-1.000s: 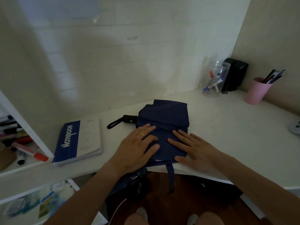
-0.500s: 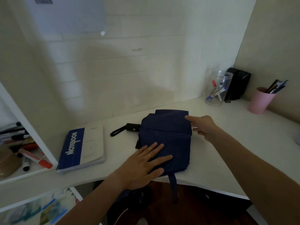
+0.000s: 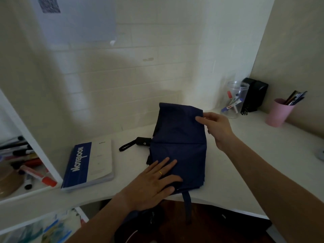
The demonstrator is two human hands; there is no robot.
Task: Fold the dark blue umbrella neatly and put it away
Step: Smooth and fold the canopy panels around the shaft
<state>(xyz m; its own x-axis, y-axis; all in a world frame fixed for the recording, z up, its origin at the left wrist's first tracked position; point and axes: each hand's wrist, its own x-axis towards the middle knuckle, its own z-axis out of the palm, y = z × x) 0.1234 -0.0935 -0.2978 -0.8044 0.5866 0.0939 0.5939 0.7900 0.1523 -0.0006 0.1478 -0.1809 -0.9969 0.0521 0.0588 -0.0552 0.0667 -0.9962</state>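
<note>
Two hands are working the dark blue fabric umbrella, which is lying folded flat on the white desk, close to its front edge. Your left hand is resting palm down on the near left part of the umbrella, fingers spread and flat, gripping nothing; a gold ring is showing on one finger. Your right hand is pinching the far right corner of the umbrella's cloth between thumb and fingers, and that far flap is standing up off the desk, creased across the middle of the umbrella. The umbrella's black handle with its black wrist loop is sticking out from the umbrella's left side, lying on the desk. A dark blue strap is hanging from the umbrella's near edge over the desk front. Left of the umbrella, past the handle, a blue and white notebook is lying flat. Beyond the umbrella to the right, a clear plastic jar of markers is standing just beside a black box, and further right a pink cup of pens is standing by the wall.
</note>
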